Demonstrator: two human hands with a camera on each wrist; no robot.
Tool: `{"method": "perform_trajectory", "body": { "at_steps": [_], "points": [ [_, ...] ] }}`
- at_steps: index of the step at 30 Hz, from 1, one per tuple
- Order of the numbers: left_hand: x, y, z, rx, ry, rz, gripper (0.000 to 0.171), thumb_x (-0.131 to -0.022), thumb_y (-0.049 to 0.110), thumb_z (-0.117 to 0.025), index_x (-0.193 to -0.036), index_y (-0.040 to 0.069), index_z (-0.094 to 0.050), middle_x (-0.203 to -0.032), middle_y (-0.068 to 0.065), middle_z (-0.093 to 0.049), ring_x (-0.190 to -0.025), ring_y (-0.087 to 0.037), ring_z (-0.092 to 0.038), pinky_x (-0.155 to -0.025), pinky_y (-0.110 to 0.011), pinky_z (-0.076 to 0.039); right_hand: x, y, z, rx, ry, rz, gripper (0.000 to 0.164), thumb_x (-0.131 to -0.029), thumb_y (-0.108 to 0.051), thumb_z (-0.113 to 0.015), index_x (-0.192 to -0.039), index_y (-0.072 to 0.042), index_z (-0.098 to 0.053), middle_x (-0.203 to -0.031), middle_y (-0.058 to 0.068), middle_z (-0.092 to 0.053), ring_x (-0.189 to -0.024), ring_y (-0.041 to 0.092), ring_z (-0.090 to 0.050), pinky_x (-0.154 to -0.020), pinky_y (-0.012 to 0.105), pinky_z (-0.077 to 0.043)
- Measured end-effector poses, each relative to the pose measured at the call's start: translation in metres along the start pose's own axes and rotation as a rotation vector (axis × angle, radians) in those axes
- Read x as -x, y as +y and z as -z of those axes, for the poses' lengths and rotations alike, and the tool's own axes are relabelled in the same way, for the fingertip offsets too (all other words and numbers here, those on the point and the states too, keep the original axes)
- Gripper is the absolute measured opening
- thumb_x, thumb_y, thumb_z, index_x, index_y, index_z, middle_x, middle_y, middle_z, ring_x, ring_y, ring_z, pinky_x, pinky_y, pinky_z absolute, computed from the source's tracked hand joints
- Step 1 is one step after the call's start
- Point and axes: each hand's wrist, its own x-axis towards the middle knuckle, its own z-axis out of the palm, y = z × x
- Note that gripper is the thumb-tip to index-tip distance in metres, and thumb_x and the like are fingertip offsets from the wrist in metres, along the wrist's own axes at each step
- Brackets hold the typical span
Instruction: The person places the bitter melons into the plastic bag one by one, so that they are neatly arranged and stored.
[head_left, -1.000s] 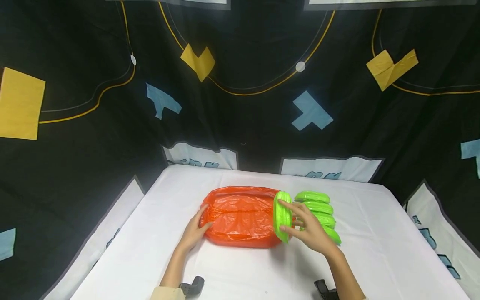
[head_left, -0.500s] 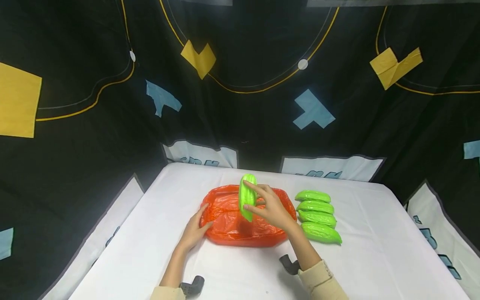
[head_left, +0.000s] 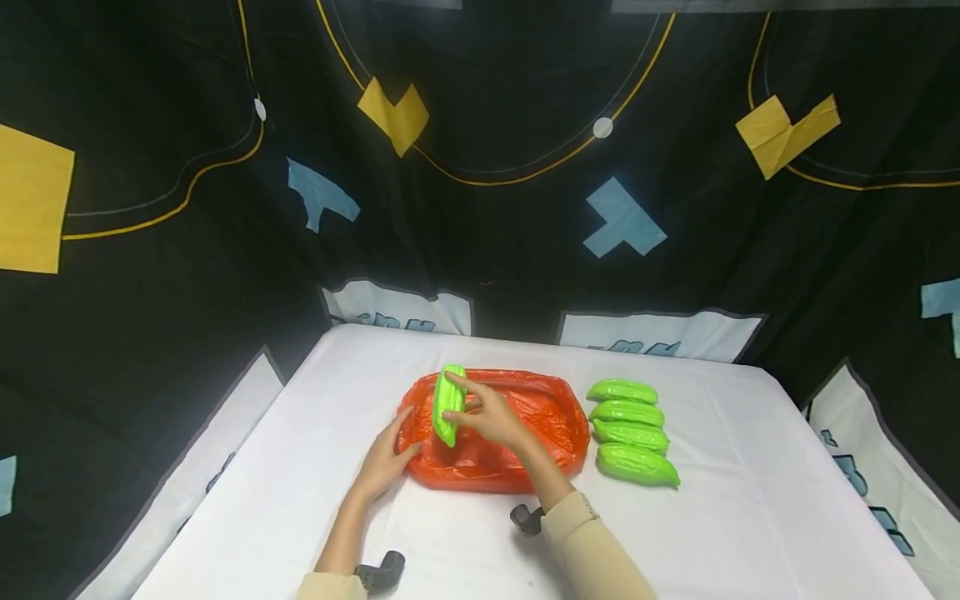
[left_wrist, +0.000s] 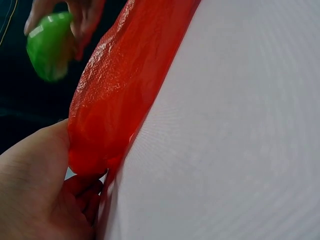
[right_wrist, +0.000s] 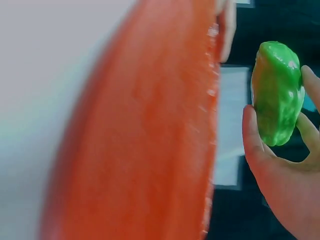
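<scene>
My right hand [head_left: 491, 414] pinches a bright green, ridged bitter melon [head_left: 449, 406] between thumb and fingertips, over the left part of an open red plastic bag [head_left: 498, 482]. The bag is spread out in a shallow tub shape on the white table. In the right wrist view the bitter melon [right_wrist: 278, 95] hangs above the bag's rim, its surface lumpy and shiny. At the bag's left end, my left hand [head_left: 384, 454] grips the edge. In the left wrist view its thumb lies against the red plastic [left_wrist: 107, 120], with the other fingers bent lower down, partly hidden.
Several more green bitter melons [head_left: 632, 433] lie in a column just right of the bag. White cloth covers the table [head_left: 735, 500]. A black curtain [head_left: 480, 250] with yellow and blue patches stands behind. A dark wrist device [head_left: 527, 518] shows on each arm.
My right hand has carried the bitter melon leftward from the bag's right edge to over its left part. The left hand has stayed at the bag's left end.
</scene>
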Motion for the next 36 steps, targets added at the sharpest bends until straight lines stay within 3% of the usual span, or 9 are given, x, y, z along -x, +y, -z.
{"method": "perform_trajectory", "body": {
  "at_steps": [7, 11, 24, 36],
  "points": [
    [0.001, 0.001, -0.002, 0.016, -0.008, 0.025, 0.065, -0.087, 0.014, -0.063, -0.144, 0.012, -0.031, -0.144, -0.02, -0.033, -0.13, -0.041, -0.028, -0.105, -0.058, -0.019, -0.014, 0.048, -0.022, 0.052, 0.005, -0.082, 0.065, -0.081, -0.023, -0.072, -0.139, -0.021, -0.043, -0.13, 0.008, -0.052, -0.087, 0.021, -0.059, -0.068, 0.027, -0.051],
    [0.002, 0.003, -0.002, 0.021, -0.014, 0.042, 0.065, -0.088, 0.015, -0.063, -0.144, 0.013, -0.031, -0.143, -0.022, -0.033, -0.13, -0.042, -0.029, -0.105, -0.058, -0.019, -0.014, 0.06, -0.028, 0.069, -0.02, -0.108, 0.065, -0.081, -0.023, -0.072, -0.139, -0.02, -0.044, -0.127, 0.008, -0.053, -0.086, 0.021, -0.057, -0.068, 0.025, -0.049],
    [0.003, -0.001, -0.002, 0.008, -0.018, 0.038, 0.065, -0.088, 0.019, -0.062, -0.145, 0.014, -0.03, -0.143, -0.02, -0.033, -0.13, -0.041, -0.028, -0.105, -0.058, -0.02, -0.019, 0.07, -0.037, 0.094, -0.042, -0.143, 0.065, -0.082, -0.024, -0.07, -0.14, -0.021, -0.042, -0.128, 0.01, -0.052, -0.087, 0.017, -0.053, -0.067, 0.024, -0.048],
    [0.003, 0.0, -0.001, -0.002, -0.004, 0.022, 0.064, -0.087, 0.018, -0.062, -0.144, 0.015, -0.032, -0.14, -0.021, -0.037, -0.128, -0.041, -0.032, -0.103, -0.058, -0.023, -0.024, 0.067, -0.043, 0.086, -0.025, -0.129, 0.062, -0.084, -0.022, -0.069, -0.139, -0.014, -0.043, -0.132, 0.012, -0.049, -0.099, 0.025, -0.058, -0.076, 0.027, -0.052]
  ]
}}
